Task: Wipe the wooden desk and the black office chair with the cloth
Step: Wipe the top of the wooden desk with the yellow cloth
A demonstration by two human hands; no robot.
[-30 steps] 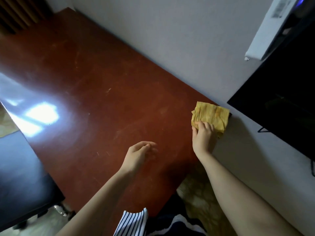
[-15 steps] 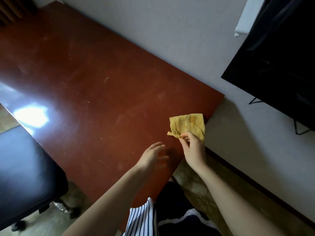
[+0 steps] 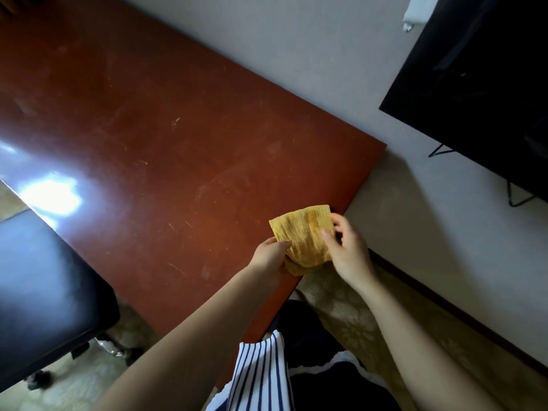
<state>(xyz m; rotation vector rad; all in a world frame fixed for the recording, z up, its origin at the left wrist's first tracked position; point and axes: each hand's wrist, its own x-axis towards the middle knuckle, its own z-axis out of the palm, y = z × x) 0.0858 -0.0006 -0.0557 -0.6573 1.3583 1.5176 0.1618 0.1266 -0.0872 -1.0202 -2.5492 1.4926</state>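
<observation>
Nearest the camera, two bare forearms reach forward over a striped white-and-navy garment [image 3: 261,378]. The left hand [image 3: 271,256] grips the lower left side of the folded, ribbed yellow cloth [image 3: 305,235], fingers curled round its edge and tucked beneath it. The right hand [image 3: 348,250] pinches the cloth's right side, thumb on the top face and the other fingers curled behind. The cloth is held between them, lifted just above the near right corner of the reddish-brown wooden desk [image 3: 178,137], partly overhanging the patterned beige floor [image 3: 350,324] below the right hand.

The cloth appears to be being refolded or turned to a fresh face, so the main risk is a loose layer slipping from either grip. Since it hangs over the desk's edge, a dropped fold would likely fall to the floor, pick up dirt and carry it back to the surface.

Left of the left hand and lower sits the black padded office chair [image 3: 44,295], close against the desk edge; from this view I cannot tell whether it has been wiped. Reaching towards it with a half-folded cloth could let a corner drag.

Beyond the hands the desk shows scuffs and faint smears, which a bunched cloth would likely skip. Far right of the right hand stands a dark flat screen [image 3: 480,84] on thin wire legs; a wide sweep could nudge it.
</observation>
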